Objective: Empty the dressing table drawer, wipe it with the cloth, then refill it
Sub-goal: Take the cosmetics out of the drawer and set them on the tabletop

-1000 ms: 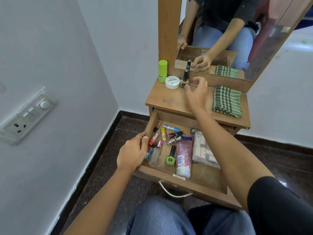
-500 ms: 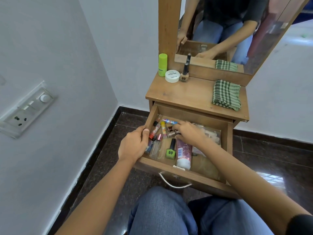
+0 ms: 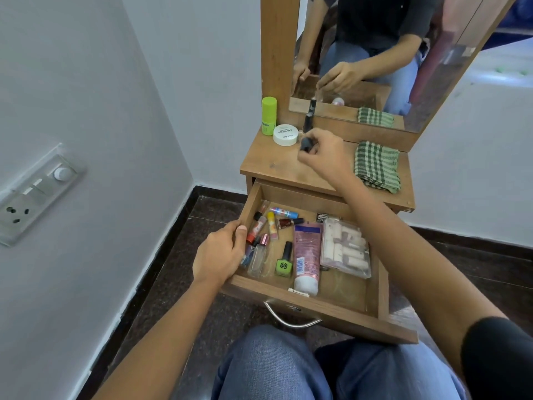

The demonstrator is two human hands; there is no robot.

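Jeans (image 3: pixel 274 362) at the bottom of the view, drawer handle (image 3: pixel 291 320) just above the knees. Drawer (image 3: pixel 317 308) is pulled out and far from empty.

Left hand (image 3: pixel 219 255) grips the drawer's left wall, fingers curled over the edge. Same spot as in both earlier frames, looks like it's just steadying.

In the drawer: pink tube (image 3: pixel 307 255), green nail polish (image 3: pixel 284 262), clear bottle (image 3: pixel 259 255), clear pack of rollers (image 3: pixel 344 249), and a cluster of small bottles at the back left.

Change: half a second ago the right hand (image 3: pixel 326 155) was down in that back cluster. Now it's up over the table top (image 3: pixel 277 166), fingertips pinching a small dark item (image 3: pixel 306 144); can't tell exactly what it is. Not set down yet.

It's heading for the row by the mirror (image 3: pixel 403 53): green stick (image 3: pixel 268 115), white tin (image 3: pixel 285 135), dark upright bottle (image 3: pixel 308 122).

My read: one item per trip, emptying step, early. Most of the contents are left to move.

Cloth (image 3: pixel 376 166) is folded on the right of the table top, untouched. Wipe is a way off.
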